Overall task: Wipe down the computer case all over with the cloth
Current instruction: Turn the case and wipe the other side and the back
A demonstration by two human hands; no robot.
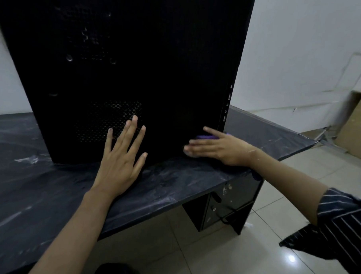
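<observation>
A tall black computer case (pixel 127 62) stands upright on a dark marbled table (pixel 28 192), its side panel with two vent grilles facing me. My left hand (pixel 120 157) lies flat against the lower part of that panel, fingers straight and spread over the lower grille. My right hand (pixel 218 149) presses a purple cloth (pixel 205 137) against the panel's lower right corner, by the front edge; its fingers look straight. Most of the cloth is hidden under the hand.
The table's front edge runs diagonally below my arms, with a black drawer unit (pixel 224 207) under it. A pale tiled floor (pixel 222 252) lies to the right. Cardboard sheets (pixel 355 128) lean on the white wall at far right.
</observation>
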